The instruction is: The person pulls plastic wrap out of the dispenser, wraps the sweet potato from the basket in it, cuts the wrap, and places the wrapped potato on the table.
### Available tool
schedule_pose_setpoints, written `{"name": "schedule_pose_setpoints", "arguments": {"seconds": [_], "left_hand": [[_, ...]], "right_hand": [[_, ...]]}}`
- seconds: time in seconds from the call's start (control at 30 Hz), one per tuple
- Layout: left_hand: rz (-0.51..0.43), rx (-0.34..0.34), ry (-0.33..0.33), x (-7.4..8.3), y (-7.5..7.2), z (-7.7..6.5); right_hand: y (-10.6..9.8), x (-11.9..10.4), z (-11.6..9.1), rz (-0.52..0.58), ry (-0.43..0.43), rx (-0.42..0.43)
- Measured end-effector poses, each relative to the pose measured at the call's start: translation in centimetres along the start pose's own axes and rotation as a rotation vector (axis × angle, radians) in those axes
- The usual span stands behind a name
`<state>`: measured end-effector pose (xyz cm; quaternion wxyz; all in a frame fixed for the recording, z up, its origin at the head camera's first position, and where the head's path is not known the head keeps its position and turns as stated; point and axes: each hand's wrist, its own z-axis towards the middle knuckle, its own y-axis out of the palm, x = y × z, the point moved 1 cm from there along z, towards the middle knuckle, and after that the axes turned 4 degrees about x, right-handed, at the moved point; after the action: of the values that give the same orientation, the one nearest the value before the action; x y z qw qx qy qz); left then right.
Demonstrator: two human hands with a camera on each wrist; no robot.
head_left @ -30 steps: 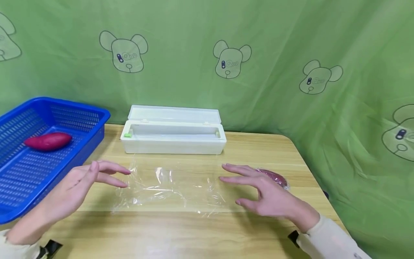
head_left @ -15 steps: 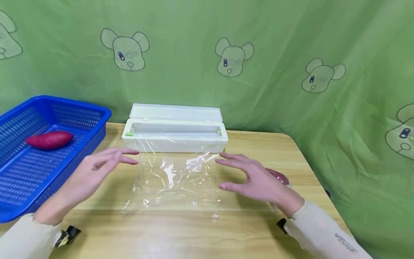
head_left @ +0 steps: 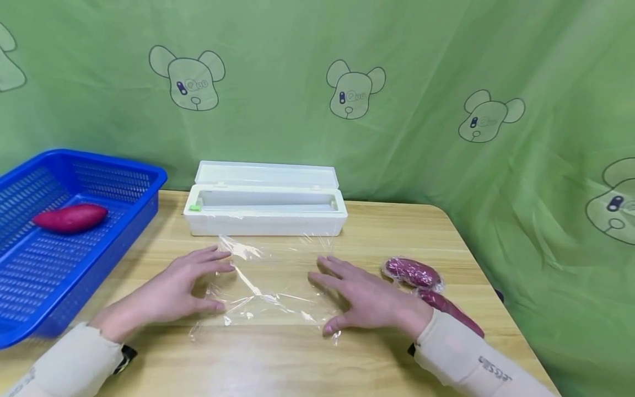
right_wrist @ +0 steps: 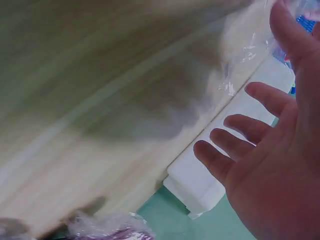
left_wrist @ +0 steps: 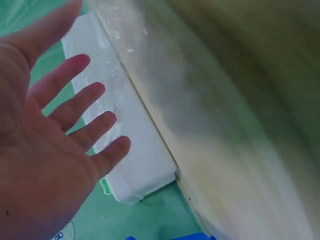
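A crinkled sheet of clear cling film [head_left: 275, 275] is spread over the table in front of the white cling film box [head_left: 268, 225], whose lid stands up at the back. My left hand [head_left: 173, 292] is at the film's left edge, fingertips overlapping it in the head view. At the opposite edge is my right hand [head_left: 372, 300], thumb low and fingers pointing inward. Both wrist views show the fingers spread and relaxed, with nothing gripped between them: left palm [left_wrist: 50, 145], right palm [right_wrist: 285, 170].
A blue mesh basket [head_left: 114, 242] at the left holds one red-purple sweet potato [head_left: 70, 218]. Beyond my right hand lie a film-wrapped sweet potato [head_left: 413, 274] and another sweet potato [head_left: 448, 310], partly behind my forearm. A green curtain [head_left: 278, 116] hangs behind the table.
Both hands have come inward toward the film. The film bunched up toward the box half a second ago and now lies lower. My right hand's shift left uncovers the sweet potatoes.
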<state>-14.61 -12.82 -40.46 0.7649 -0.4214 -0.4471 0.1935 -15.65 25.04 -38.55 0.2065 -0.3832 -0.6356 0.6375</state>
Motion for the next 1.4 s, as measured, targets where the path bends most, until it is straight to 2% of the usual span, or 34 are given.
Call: {"name": "schedule_pose_setpoints", "arguments": {"seconds": [0.17, 0.3, 0.6, 0.97, 1.23, 1.4], "left_hand": [[0.039, -0.054, 0.011, -0.5, 0.5, -0.7], [0.028, -0.084, -0.01, -0.7, 0.5, -1.0], [-0.001, -0.136, -0.012, -1.1, 0.3, -1.7], [-0.061, -0.166, -0.005, -1.6, 0.3, -2.1], [-0.178, -0.142, 0.013, -1.3, 0.0, -2.3], [-0.132, -0.188, 0.011, -1.1, 0.5, -2.7]], "right_hand": [[0.5, 0.3, -0.3, 0.003, -0.019, -0.02], [0.7, 0.3, -0.3, 0.015, -0.031, -0.029], [1.3, 0.5, -0.3, 0.033, -0.044, -0.046], [1.6, 0.7, -0.2, 0.011, -0.055, -0.054], [1.5, 0.9, -0.4, 0.076, -0.047, -0.039], [1.6, 1.0, -0.5, 0.065, -0.061, -0.039]]}}
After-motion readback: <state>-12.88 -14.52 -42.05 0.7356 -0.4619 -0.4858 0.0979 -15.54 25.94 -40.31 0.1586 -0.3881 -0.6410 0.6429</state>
